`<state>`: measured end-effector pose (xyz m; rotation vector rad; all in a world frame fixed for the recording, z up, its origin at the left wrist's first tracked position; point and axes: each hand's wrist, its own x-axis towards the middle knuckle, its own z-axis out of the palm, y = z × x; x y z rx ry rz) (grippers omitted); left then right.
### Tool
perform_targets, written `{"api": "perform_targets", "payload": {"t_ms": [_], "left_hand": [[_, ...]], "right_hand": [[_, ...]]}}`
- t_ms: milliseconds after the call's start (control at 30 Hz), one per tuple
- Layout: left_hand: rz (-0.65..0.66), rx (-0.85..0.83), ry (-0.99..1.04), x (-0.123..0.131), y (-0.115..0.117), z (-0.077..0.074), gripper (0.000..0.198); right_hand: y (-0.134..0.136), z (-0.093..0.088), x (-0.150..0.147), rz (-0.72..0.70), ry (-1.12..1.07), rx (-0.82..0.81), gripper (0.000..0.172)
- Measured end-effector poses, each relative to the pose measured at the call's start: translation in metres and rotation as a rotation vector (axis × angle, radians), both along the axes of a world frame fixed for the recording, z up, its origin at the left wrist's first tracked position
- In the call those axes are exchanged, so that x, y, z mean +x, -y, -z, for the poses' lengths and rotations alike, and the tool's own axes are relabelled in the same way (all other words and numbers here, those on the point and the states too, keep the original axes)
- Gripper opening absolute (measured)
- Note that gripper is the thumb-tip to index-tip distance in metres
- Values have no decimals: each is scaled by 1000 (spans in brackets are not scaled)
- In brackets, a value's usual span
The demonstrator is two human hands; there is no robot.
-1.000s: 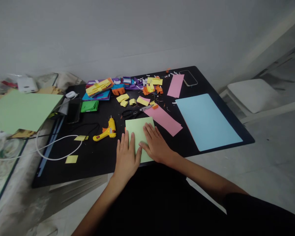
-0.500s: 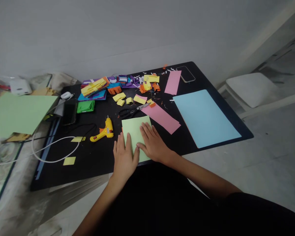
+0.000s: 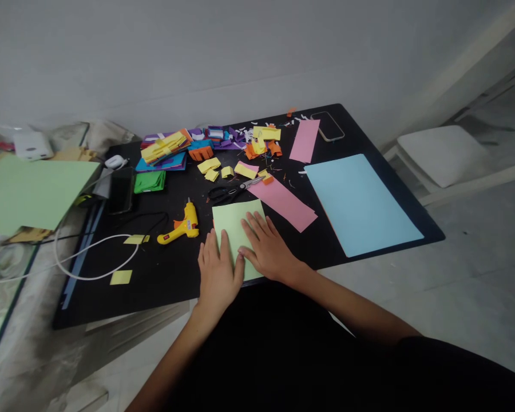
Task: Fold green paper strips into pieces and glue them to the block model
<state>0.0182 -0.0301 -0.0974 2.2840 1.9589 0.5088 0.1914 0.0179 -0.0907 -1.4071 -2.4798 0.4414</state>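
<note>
A light green sheet of paper (image 3: pixel 234 220) lies near the front edge of the black table, with a sliver of orange showing at its left side. My left hand (image 3: pixel 218 269) rests flat on its left part, fingers stretched out. On the right part my right hand (image 3: pixel 268 246) presses down, also flat with fingers extended. The two thumbs almost meet over the paper. Just beyond it lie black-handled scissors (image 3: pixel 232 191) and pink paper strips (image 3: pixel 283 205). Left of the paper, a yellow glue gun (image 3: pixel 182 224) lies on its side.
A light blue sheet (image 3: pixel 363 206) covers the table's right side. Folded coloured papers (image 3: pixel 165 147) and scraps lie along the back near a phone-shaped frame (image 3: pixel 328 127). A white cable (image 3: pixel 92 278) loops at left, beside a dark phone (image 3: pixel 121 191). A white stool (image 3: pixel 440 154) stands at right.
Both hands stay flat on the green paper with almost no movement. The view has shifted slightly, moving the table's things a little within the picture.
</note>
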Motion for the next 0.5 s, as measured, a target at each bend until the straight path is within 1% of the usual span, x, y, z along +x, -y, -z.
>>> {"api": "perform_targets", "payload": {"t_ms": [200,500], "left_hand": [[-10,6,25,-2,-1,2,64],[-4,-10,-26,0,0,4,66]], "right_hand": [[0,2,0,8,-22,4,70],[0,0,0,3,17,9,73]]}}
